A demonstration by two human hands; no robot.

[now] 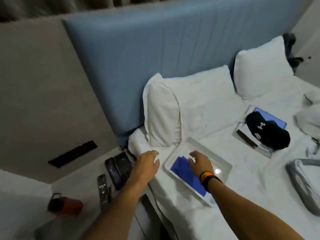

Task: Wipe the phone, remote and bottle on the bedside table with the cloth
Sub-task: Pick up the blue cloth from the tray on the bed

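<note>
Right fingers (194, 157) touching blue cloth (181, 172)

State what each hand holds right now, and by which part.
The left hand holds nothing; it hovers open at the bed's edge. The right hand rests, fingers down, on the blue cloth in the clear tray; a closed grip cannot be told.

The cloth (183, 172) looks soft, matt blue fabric inside a clear glossy plastic tray (220, 163). The phone (121, 168) is glossy black, the bottle (66, 206) smooth red, the headboard (155, 54) padded matt blue.
</note>
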